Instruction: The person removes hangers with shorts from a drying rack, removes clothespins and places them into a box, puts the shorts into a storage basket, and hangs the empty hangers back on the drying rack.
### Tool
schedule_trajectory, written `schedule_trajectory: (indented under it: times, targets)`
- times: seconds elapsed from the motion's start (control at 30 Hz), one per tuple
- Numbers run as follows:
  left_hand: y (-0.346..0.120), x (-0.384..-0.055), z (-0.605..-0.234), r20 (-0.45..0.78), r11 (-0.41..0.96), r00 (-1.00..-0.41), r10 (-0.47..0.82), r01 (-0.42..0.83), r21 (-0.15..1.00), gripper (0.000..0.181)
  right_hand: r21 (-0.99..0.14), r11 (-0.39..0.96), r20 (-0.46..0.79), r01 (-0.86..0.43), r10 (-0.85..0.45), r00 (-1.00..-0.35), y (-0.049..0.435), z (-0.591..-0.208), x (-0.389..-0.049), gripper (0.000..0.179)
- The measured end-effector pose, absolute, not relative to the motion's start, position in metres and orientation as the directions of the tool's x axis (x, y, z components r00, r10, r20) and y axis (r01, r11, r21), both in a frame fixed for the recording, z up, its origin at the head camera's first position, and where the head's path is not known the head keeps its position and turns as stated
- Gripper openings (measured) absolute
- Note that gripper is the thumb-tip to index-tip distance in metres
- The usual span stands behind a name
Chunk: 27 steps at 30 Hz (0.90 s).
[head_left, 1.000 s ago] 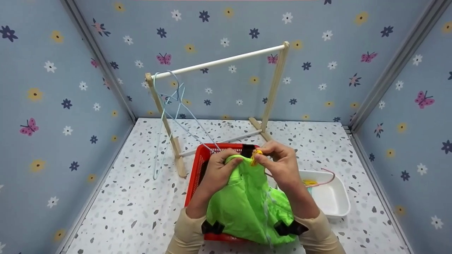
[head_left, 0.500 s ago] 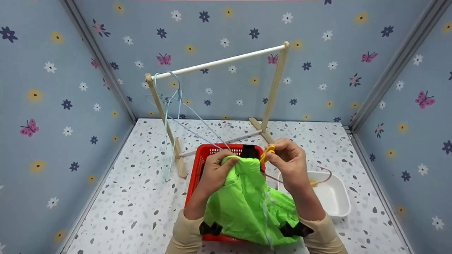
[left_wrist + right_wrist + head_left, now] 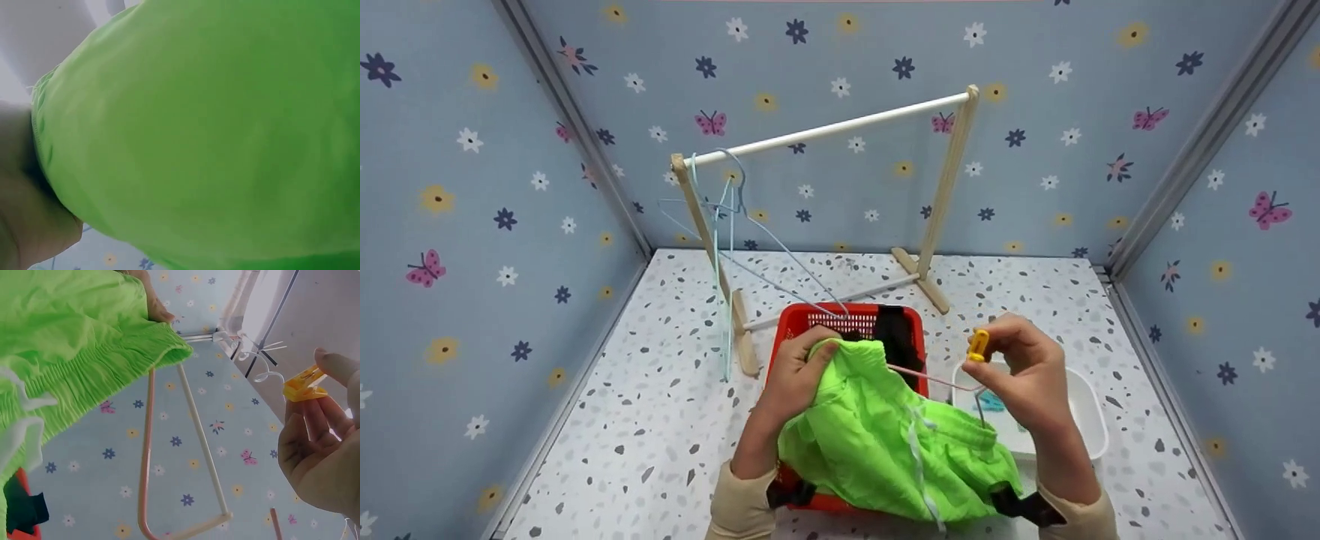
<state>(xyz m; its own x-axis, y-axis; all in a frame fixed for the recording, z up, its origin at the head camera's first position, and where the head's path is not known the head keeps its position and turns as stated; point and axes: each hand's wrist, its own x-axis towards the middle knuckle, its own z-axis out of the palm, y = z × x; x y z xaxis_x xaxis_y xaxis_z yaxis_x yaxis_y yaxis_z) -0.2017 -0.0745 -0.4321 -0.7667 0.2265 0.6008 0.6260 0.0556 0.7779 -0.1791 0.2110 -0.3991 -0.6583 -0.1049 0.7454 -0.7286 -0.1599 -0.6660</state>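
Note:
Bright green shorts (image 3: 862, 427) with an elastic waistband and a white drawstring (image 3: 919, 446) hang over the red basket. My left hand (image 3: 799, 375) grips the waistband at its left end, thumb on top. The cloth fills most of the left wrist view. Right of the shorts, my right hand (image 3: 1027, 371) pinches a yellow clothespin (image 3: 978, 346) between thumb and fingers, apart from the cloth. A pink hanger (image 3: 926, 377) comes out from the waistband; in the right wrist view its bent arm (image 3: 145, 455) shows below the waistband edge. Its remaining part is hidden by the shorts.
The red basket (image 3: 919, 330) holds black cloth (image 3: 894, 337). A white tray (image 3: 1091, 420) with teal clothespins (image 3: 988, 402) stands at right, partly behind the right forearm. Behind, a wooden rack with a white rail (image 3: 840, 129) carries blue hangers (image 3: 791, 251) at its left end.
My right hand has drawn the yellow clothespin off the waistband and moved right, over the tray. My left hand has shifted slightly left with the shorts. The hangers on the rack have swung.

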Motion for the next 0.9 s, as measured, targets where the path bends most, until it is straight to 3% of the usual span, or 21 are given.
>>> schedule_trajectory:
  times: [0.17, 0.3, 0.53, 0.73, 0.9]
  targets:
    - [-0.089, -0.195, -0.430, 0.550, 0.128, -0.780, 0.299, 0.604, 0.787, 0.014, -0.633, -0.148, 0.774, -0.760, -0.114, -0.623, 0.239, -0.407, -0.172, 0.038]
    - [-0.095, -0.192, -0.434, 0.534, 0.167, -0.794, 0.292, 0.592, 0.788, 0.014, -0.681, -0.097, 0.732, -0.726, -0.053, -0.679, 0.265, -0.416, -0.166, 0.038]
    - [-0.103, -0.190, -0.449, 0.595, 0.124, -0.785, 0.172, 0.616, 0.778, 0.016, -0.783, 0.004, 0.621, -0.621, 0.043, -0.783, 0.300, -0.445, -0.167, 0.034]
    - [-0.111, -0.189, -0.453, 0.597, 0.068, -0.797, 0.093, 0.603, 0.795, 0.017, -0.880, 0.263, 0.437, -0.396, 0.123, -0.891, 0.320, -0.473, -0.177, 0.033]
    - [-0.113, -0.189, -0.453, 0.600, 0.055, -0.798, 0.048, 0.602, 0.796, 0.016, -0.868, 0.453, 0.290, -0.201, 0.135, -0.947, 0.338, -0.503, -0.193, 0.033]
